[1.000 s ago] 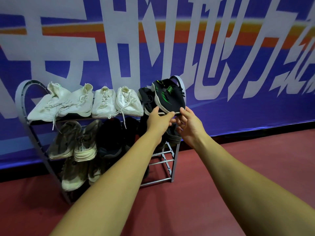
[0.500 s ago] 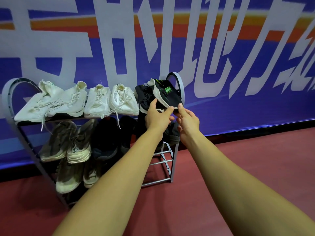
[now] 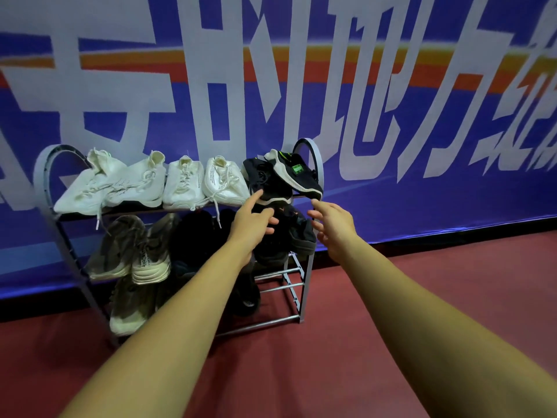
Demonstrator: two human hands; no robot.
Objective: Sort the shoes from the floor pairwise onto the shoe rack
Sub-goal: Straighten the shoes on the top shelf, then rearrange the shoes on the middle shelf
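A big blue banner (image 3: 422, 131) with white letters fills the top of the frame. The red floor (image 3: 391, 297) lies below it. The grey shoe rack (image 3: 60, 233) stands at the left middle. Four white shoes (image 3: 184, 182) sit side by side on its top shelf. At the right end of that shelf, the black shoe with the green tag (image 3: 297, 176) leans tilted on the other black shoe (image 3: 262, 179). Its toe pokes over the front edge. The left hand (image 3: 253, 218) and the right hand (image 3: 334, 224) are just below them, fingers spread and holding nothing. I think the tilted shoe could slip off and drop to the floor, because it does not lie flat.
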